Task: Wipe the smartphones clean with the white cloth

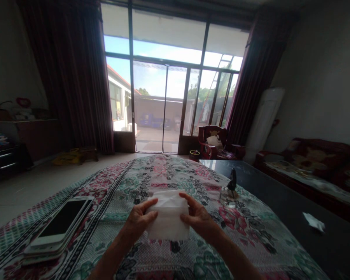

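Observation:
A white sheet of tissue (168, 223) is stretched between my two hands, just above the flowered cloth (119, 241). At its left edge my left hand (140, 216) pinches it between thumb and fingers. My right hand (196, 214) grips the opposite edge in the same way. Left of my hands lies a stack of white tablets or phones (61, 221), the top one with a dark screen. To the right stands a clear spray bottle (230, 194) with a black trigger head.
A dark glossy table (262, 194) runs along the right, with a crumpled white tissue (314, 222) on it. Beyond are a wooden sofa (309, 159) and a wooden armchair (211, 136). Tall glass doors (151, 109) face me; a cabinet (8, 155) stands at left.

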Action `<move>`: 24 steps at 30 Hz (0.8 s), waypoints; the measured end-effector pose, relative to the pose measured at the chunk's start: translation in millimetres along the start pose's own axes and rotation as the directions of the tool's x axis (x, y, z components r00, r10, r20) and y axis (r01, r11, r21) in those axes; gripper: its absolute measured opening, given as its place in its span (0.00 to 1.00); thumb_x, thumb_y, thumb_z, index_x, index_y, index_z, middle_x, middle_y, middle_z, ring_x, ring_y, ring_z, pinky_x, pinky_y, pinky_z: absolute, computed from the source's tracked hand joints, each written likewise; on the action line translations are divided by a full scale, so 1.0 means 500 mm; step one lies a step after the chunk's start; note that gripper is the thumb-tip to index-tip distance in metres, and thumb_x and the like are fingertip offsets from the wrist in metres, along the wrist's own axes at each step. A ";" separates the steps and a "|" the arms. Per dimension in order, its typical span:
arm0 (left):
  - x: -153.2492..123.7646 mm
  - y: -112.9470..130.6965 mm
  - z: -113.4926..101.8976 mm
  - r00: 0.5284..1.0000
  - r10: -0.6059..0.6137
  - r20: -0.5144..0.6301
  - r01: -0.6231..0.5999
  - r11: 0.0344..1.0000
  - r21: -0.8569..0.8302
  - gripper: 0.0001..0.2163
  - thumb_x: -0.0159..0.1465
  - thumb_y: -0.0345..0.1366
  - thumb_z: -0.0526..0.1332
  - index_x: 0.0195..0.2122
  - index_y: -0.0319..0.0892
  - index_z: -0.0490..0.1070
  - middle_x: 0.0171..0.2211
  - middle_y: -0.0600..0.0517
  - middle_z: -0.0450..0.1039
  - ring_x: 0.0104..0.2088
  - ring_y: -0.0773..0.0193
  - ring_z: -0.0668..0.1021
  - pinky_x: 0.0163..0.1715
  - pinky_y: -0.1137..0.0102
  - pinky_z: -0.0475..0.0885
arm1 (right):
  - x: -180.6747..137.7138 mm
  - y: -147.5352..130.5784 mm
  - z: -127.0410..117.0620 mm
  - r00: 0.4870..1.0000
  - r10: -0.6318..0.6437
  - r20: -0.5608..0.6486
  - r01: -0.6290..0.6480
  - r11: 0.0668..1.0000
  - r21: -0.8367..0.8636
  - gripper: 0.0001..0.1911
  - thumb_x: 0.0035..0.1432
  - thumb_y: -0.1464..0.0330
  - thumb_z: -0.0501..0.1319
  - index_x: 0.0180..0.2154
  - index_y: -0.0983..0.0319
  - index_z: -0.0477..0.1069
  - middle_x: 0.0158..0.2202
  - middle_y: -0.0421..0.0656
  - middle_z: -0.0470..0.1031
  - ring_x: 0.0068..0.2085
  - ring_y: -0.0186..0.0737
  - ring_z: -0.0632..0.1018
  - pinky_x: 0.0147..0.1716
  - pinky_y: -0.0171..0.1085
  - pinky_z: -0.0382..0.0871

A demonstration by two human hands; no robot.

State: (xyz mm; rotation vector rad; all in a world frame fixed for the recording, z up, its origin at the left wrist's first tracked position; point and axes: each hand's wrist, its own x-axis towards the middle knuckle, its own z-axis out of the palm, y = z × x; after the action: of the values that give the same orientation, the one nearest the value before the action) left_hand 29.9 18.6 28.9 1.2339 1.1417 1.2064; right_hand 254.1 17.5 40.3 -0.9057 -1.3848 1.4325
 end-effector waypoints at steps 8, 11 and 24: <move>-0.019 0.030 0.008 0.950 0.303 0.070 -0.290 0.781 0.553 0.09 0.56 0.36 0.60 0.29 0.44 0.80 0.34 0.47 0.77 0.36 0.57 0.77 0.38 0.67 0.69 | 0.004 0.003 -0.023 0.940 -0.340 0.006 0.239 0.649 -0.722 0.10 0.51 0.69 0.59 0.35 0.60 0.78 0.43 0.48 0.74 0.41 0.45 0.75 0.44 0.42 0.67; -0.018 0.034 0.001 0.968 0.249 0.015 -0.240 0.912 0.333 0.07 0.51 0.39 0.65 0.24 0.42 0.78 0.45 0.45 0.75 0.45 0.52 0.76 0.41 0.67 0.70 | -0.003 -0.007 -0.015 0.912 -0.407 0.051 0.303 0.584 -0.753 0.08 0.54 0.68 0.58 0.33 0.60 0.76 0.48 0.48 0.72 0.47 0.47 0.73 0.48 0.44 0.64; -0.018 -0.004 0.055 0.968 -0.081 0.239 0.237 0.612 -0.755 0.21 0.59 0.47 0.66 0.45 0.35 0.70 0.41 0.42 0.78 0.40 0.57 0.81 0.42 0.66 0.75 | 0.000 0.036 0.058 0.968 0.044 -0.249 -0.055 0.998 -0.038 0.29 0.46 0.44 0.62 0.36 0.63 0.70 0.27 0.39 0.71 0.26 0.33 0.71 0.25 0.32 0.67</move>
State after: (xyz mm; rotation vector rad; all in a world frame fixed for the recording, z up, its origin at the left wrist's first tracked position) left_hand 56.7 8.4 27.3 0.5229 0.4494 1.2176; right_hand 224.4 9.4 25.2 -1.1145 -1.2174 1.2796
